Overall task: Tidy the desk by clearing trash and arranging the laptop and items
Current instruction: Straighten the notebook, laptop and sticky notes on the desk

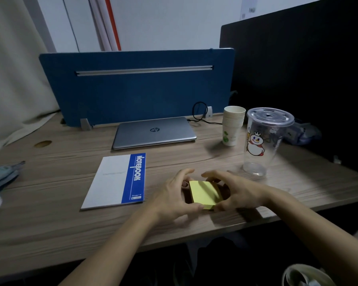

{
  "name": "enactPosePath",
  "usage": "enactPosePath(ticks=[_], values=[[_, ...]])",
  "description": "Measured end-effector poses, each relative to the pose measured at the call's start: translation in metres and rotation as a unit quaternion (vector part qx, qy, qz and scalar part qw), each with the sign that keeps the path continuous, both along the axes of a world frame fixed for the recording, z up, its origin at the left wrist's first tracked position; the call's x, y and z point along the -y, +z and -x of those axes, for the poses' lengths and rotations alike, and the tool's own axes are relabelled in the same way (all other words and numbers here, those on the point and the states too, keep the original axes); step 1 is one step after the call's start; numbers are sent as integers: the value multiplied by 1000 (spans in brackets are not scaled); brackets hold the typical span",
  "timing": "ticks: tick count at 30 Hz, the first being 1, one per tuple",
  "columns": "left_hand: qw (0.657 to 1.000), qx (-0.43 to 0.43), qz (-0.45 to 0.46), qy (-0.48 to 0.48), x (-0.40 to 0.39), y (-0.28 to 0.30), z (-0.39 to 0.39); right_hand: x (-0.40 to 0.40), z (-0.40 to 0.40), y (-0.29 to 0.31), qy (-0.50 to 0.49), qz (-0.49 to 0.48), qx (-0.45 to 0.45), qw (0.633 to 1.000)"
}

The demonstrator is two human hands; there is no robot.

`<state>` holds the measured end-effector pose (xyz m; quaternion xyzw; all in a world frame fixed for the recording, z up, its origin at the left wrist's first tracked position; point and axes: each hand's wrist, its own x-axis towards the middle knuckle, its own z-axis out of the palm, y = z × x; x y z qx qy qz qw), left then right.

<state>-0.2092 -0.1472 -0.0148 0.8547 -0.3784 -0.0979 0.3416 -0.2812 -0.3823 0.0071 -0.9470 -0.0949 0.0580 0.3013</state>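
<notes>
Gripping the square yellow sticky-note pad [205, 194] with curled fingers of my left hand [175, 200] and right hand [239, 193], I should square it beside the blue-and-white paper notebook [117, 181].

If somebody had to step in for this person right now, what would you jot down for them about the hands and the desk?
Hands: left hand and right hand both grip the yellow sticky-note pad from either side, near the desk's front edge.
Things: closed laptop lies at the back by the blue divider; notebook lies flat left of the pad; stack of paper cups and clear lidded plastic cup stand at the right.
Done: laptop shut and pushed back, notebook squared, as it looks.
Left: place the pad, probably clear the cups if they are trash.
</notes>
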Motion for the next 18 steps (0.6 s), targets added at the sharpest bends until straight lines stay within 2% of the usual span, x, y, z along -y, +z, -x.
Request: enactPosePath(ticks=[11, 18], values=[[999, -28, 3, 40, -75, 14, -41, -71, -58, 8, 43, -15, 32, 998], [996, 15, -37, 84, -133, 16, -71, -141, -105, 13, 86, 12, 96, 992]])
